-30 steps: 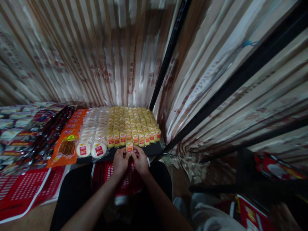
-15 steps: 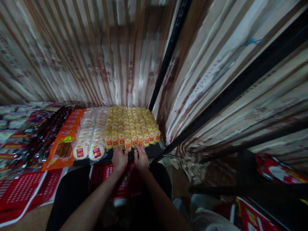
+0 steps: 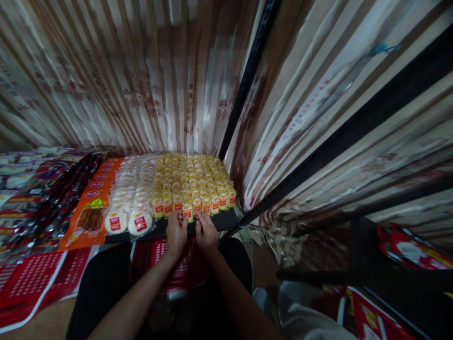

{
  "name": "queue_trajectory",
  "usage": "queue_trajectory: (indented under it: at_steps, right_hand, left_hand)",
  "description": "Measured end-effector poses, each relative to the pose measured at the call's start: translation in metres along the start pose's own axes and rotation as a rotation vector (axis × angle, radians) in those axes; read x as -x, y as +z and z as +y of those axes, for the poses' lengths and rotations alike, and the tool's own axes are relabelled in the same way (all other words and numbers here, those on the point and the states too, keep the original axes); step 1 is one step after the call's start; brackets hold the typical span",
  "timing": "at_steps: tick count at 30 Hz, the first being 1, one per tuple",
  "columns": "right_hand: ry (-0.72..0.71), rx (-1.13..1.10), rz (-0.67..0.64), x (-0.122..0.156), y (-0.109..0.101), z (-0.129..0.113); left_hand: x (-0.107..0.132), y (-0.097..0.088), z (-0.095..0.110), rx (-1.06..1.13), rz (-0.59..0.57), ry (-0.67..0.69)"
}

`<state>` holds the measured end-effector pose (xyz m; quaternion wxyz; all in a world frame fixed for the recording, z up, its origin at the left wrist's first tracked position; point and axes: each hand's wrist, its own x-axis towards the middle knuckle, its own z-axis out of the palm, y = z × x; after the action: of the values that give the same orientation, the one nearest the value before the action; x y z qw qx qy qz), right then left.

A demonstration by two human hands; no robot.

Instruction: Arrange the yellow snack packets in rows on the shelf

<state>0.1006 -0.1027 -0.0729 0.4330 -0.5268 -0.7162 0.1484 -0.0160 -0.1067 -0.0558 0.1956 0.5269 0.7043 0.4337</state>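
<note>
Rows of small yellow packets with red labels fill the right part of a dark shelf. My left hand and my right hand are side by side at the shelf's front edge. Both sets of fingertips pinch one yellow packet standing in the front row. Round white wrapped cakes with red labels lie in rows just left of the yellow packets.
An orange snack pack and dark wrapped packs lie further left. A red perforated basket sits under my hands. Striped plastic sheeting hangs behind and to the right, with black frame bars crossing it.
The yellow packet, held up in front of the shelf edge a second ago, has gone forward into the front row; both hands moved with it and still touch it.
</note>
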Motion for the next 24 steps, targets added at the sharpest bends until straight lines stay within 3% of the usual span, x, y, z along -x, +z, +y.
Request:
queue_trajectory:
  at_steps: [11, 16, 21, 24]
  right_hand:
    - [0.040, 0.087, -0.082, 0.001, 0.005, 0.000]
    - [0.005, -0.060, -0.031, 0.002, -0.001, -0.002]
    - [0.050, -0.192, 0.025, 0.021, -0.008, -0.010]
    - [0.118, -0.170, -0.026, 0.040, -0.005, -0.009]
  left_hand:
    - [-0.006, -0.001, 0.007, -0.036, -0.015, -0.020]
    - [-0.005, -0.002, 0.006, -0.002, -0.016, -0.044]
    - [0.002, -0.007, 0.000, 0.034, -0.051, 0.003]
    - [0.014, -0.017, -0.004, 0.001, -0.025, 0.026]
